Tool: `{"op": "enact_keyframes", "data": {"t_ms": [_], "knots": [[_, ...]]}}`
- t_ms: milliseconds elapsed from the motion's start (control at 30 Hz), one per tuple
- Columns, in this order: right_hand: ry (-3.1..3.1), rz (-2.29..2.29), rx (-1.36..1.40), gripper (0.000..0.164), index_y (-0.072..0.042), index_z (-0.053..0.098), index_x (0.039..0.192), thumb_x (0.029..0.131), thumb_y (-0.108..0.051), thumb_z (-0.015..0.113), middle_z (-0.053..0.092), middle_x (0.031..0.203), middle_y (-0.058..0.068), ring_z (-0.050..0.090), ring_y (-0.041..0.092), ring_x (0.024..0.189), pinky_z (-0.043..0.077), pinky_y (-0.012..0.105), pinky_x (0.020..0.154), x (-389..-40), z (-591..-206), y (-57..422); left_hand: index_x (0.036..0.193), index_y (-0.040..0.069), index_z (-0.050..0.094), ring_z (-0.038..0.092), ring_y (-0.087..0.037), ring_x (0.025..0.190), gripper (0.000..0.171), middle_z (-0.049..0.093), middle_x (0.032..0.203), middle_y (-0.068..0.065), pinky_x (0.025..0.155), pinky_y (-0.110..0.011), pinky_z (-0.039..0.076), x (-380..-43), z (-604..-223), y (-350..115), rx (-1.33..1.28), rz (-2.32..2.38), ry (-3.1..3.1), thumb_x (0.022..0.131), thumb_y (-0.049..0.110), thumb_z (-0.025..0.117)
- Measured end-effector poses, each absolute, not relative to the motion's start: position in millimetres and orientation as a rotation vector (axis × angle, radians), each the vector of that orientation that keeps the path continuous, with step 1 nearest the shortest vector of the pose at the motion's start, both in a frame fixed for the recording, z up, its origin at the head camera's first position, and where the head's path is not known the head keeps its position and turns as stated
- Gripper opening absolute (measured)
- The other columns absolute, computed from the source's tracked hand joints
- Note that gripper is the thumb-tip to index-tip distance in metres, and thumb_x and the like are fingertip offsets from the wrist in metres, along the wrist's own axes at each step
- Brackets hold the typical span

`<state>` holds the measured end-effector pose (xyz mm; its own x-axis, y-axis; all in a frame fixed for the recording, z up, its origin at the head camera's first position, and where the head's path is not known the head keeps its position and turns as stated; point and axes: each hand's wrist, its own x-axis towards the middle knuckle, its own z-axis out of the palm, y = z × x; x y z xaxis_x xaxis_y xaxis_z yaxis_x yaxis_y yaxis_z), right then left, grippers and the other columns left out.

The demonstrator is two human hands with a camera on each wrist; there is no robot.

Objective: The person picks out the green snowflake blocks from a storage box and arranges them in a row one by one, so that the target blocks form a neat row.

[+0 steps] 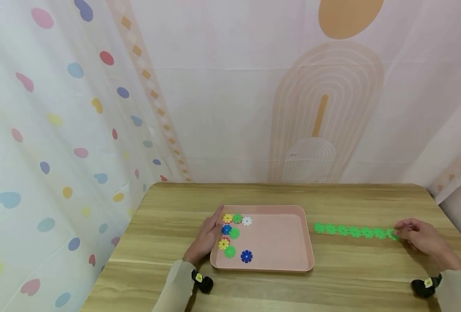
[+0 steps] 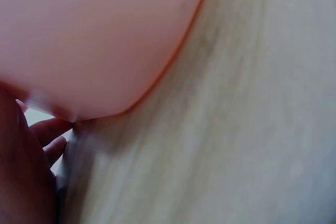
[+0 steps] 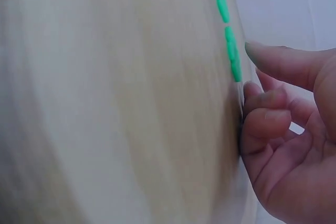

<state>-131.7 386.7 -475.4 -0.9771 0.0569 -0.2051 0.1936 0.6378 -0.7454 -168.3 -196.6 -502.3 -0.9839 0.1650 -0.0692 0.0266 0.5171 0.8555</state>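
Observation:
A row of green notched plastic discs [image 1: 355, 232], like snowflake building pieces, lies flat on the table right of the tray. At its right end is my right hand [image 1: 421, 236], fingertips overlapping the last disc in the head view. In the right wrist view the thumb [image 3: 278, 64] stands apart from the bent lower fingers, and part of the green row [image 3: 232, 53] shows beside it. My left hand [image 1: 207, 236] holds the left side of the pink tray [image 1: 273, 238], thumb side over the rim. Some of its fingers [image 2: 51, 129] show past the tray's edge in the left wrist view.
Inside the tray, along its left part, lie several loose discs: yellow [image 1: 223, 244], white [image 1: 247, 221], green [image 1: 230, 251] and dark blue [image 1: 246, 256]. The wooden table [image 1: 343, 277] meets a patterned curtain [image 1: 230, 108] at its back edge.

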Motion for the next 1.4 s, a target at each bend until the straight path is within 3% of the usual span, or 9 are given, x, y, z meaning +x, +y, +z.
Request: {"op": "enact_keyframes", "data": {"t_ms": [167, 300, 500, 633, 833, 967, 1167, 1400], "knots": [[2.742, -1.169, 0.17, 0.044, 0.011, 0.051, 0.122, 0.104, -0.029, 0.047, 0.063, 0.101, 0.012, 0.055, 0.013, 0.082, 0.045, 0.028, 0.063, -135.8, -466.3, 380.1, 0.159, 0.032, 0.018, 0.008, -0.036, 0.15, 0.056, 0.019, 0.165, -0.005, 0.115, -0.068, 0.005, -168.0, -503.4, -197.4, 0.18, 1.459, 2.622, 0.107, 0.025, 0.036], [2.803, -1.1, 0.079, 0.05, 0.008, 0.053, 0.124, 0.104, -0.037, 0.048, 0.06, 0.113, 0.023, 0.055, 0.022, 0.094, 0.044, 0.03, 0.069, -142.8, -454.5, 362.6, 0.16, 0.031, 0.018, 0.008, -0.036, 0.15, 0.055, 0.019, 0.165, -0.005, 0.115, -0.068, 0.005, -168.9, -503.4, -198.0, 0.181, 1.465, 2.624, 0.107, 0.025, 0.035], [2.741, -1.248, -0.015, 0.045, 0.002, 0.057, 0.121, 0.102, -0.038, 0.054, 0.058, 0.101, 0.014, 0.048, 0.015, 0.074, 0.044, 0.031, 0.06, -156.3, -436.6, 322.6, 0.16, 0.029, 0.018, 0.005, -0.037, 0.151, 0.056, 0.018, 0.165, -0.004, 0.115, -0.067, 0.003, -169.7, -503.2, -198.1, 0.203, 1.454, 2.637, 0.107, 0.024, 0.035], [2.669, -1.35, -0.124, 0.04, 0.001, 0.058, 0.12, 0.101, -0.035, 0.056, 0.058, 0.1, 0.014, 0.045, 0.013, 0.065, 0.043, 0.031, 0.056, -166.6, -427.0, 294.3, 0.16, 0.027, 0.017, 0.002, -0.037, 0.151, 0.056, 0.017, 0.166, -0.003, 0.116, -0.066, 0.002, -169.9, -503.9, -197.7, 0.209, 1.442, 2.646, 0.107, 0.024, 0.035], [2.565, -1.459, -0.323, 0.026, 0.007, 0.059, 0.115, 0.102, -0.015, 0.053, 0.063, 0.113, 0.022, 0.05, 0.013, 0.074, 0.044, 0.027, 0.058, -182.5, -417.6, 251.7, 0.16, 0.029, 0.018, 0.006, -0.036, 0.151, 0.056, 0.018, 0.165, -0.004, 0.116, -0.067, 0.004, -170.6, -504.9, -197.2, 0.204, 1.443, 2.642, 0.107, 0.026, 0.035], [2.488, -1.49, -0.395, 0.023, 0.008, 0.059, 0.113, 0.1, -0.01, 0.055, 0.062, 0.102, 0.018, 0.049, 0.011, 0.071, 0.043, 0.025, 0.057, -193.0, -415.2, 223.5, 0.16, 0.03, 0.018, 0.009, -0.035, 0.15, 0.056, 0.019, 0.165, -0.004, 0.115, -0.067, 0.007, -170.4, -505.1, -197.7, 0.182, 1.449, 2.636, 0.107, 0.026, 0.035], [2.453, -1.466, -0.488, 0.016, 0.003, 0.063, 0.104, 0.098, -0.01, 0.057, 0.059, 0.093, 0.013, 0.048, 0.015, 0.072, 0.044, 0.026, 0.059, -204.9, -417.1, 180.6, 0.16, 0.029, 0.017, 0.002, -0.035, 0.152, 0.055, 0.016, 0.166, -0.002, 0.117, -0.065, 0.002, -169.9, -503.7, -198.1, 0.189, 1.438, 2.633, 0.108, 0.028, 0.033], [2.442, -1.412, -0.559, 0.012, 0.002, 0.064, 0.102, 0.097, -0.008, 0.059, 0.059, 0.088, 0.008, 0.052, 0.017, 0.068, 0.046, 0.029, 0.057, -212.8, -426.8, 139.3, 0.16, 0.029, 0.018, 0.009, -0.035, 0.15, 0.054, 0.019, 0.165, -0.005, 0.116, -0.066, 0.005, -170.3, -503.1, -197.6, 0.184, 1.466, 2.618, 0.108, 0.029, 0.033]]}}
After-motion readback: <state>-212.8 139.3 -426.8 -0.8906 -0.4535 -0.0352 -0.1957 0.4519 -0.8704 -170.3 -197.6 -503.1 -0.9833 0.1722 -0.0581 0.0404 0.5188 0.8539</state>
